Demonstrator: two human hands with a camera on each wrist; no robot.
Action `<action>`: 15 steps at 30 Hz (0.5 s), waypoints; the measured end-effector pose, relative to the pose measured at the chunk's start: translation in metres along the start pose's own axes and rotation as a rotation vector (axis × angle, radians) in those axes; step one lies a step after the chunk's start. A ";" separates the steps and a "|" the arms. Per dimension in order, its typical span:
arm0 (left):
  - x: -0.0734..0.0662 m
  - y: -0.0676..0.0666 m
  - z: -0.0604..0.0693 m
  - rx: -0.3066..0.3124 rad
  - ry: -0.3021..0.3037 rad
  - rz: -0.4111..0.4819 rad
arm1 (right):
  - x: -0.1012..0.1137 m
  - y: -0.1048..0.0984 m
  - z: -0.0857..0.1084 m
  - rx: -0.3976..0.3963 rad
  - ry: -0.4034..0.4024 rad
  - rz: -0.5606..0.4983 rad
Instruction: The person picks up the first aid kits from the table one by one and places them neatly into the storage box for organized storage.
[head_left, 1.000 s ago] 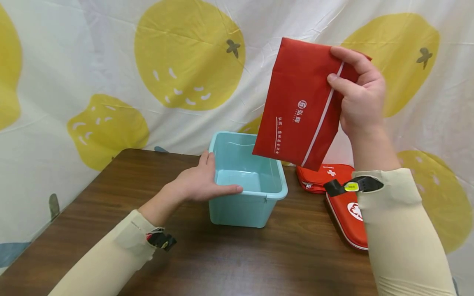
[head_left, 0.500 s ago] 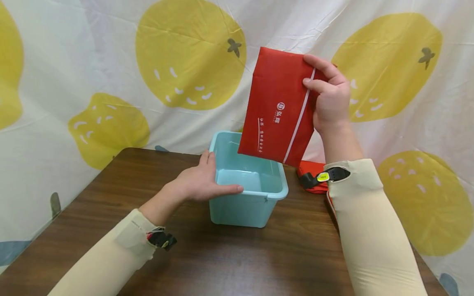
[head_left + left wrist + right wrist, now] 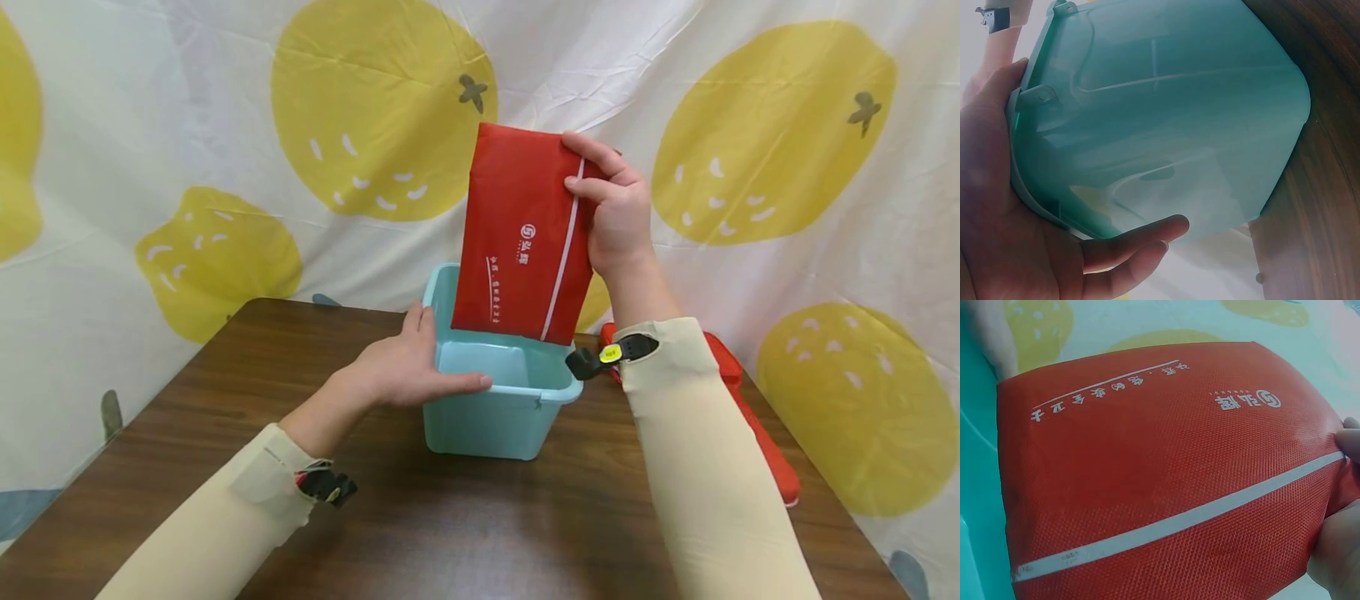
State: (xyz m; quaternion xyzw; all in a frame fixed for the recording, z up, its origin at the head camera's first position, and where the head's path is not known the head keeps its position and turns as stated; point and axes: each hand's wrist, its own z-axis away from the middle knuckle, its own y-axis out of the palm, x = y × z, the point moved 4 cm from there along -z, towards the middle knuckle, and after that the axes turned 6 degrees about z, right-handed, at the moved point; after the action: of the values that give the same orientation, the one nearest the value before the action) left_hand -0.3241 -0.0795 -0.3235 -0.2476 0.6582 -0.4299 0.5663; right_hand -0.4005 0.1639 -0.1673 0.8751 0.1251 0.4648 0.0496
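My right hand (image 3: 621,212) pinches a flat red fabric pouch (image 3: 510,233) near its right edge, thumb in front. White lettering and a pale stripe mark the pouch. It hangs tilted over a light-blue plastic bin (image 3: 480,429), its lower edge at the bin's opening and hiding part of the inside. At the bin's left side, my left hand (image 3: 393,371) rests with the thumb along the near rim. In the left wrist view, straight fingers (image 3: 1141,240) of that hand lie by the bin's outer wall. The right wrist view is filled mostly by the pouch (image 3: 1147,456).
Right of the bin, red zippered cases (image 3: 768,454) lie on the brown wooden table (image 3: 480,533), partly hidden by my right forearm. A white curtain with yellow lemons (image 3: 382,108) hangs behind the table.
My right hand has carried the pouch left and down, from right of the bin to over its opening. The left hand and the bin have stayed put.
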 end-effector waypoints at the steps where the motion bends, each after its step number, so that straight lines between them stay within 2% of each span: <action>1: 0.000 0.000 0.000 0.001 0.001 0.001 | -0.004 0.002 -0.001 -0.001 0.010 0.001; 9: 0.001 0.001 0.000 -0.004 0.010 -0.013 | -0.034 0.011 -0.001 -0.047 0.086 0.029; 15: 0.000 0.002 0.002 -0.007 0.016 -0.011 | -0.054 0.006 -0.001 -0.094 0.123 0.066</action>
State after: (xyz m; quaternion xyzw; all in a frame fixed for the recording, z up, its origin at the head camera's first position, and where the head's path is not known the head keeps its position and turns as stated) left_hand -0.3222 -0.0785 -0.3252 -0.2499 0.6627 -0.4327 0.5578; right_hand -0.4290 0.1434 -0.2088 0.8454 0.0770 0.5243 0.0674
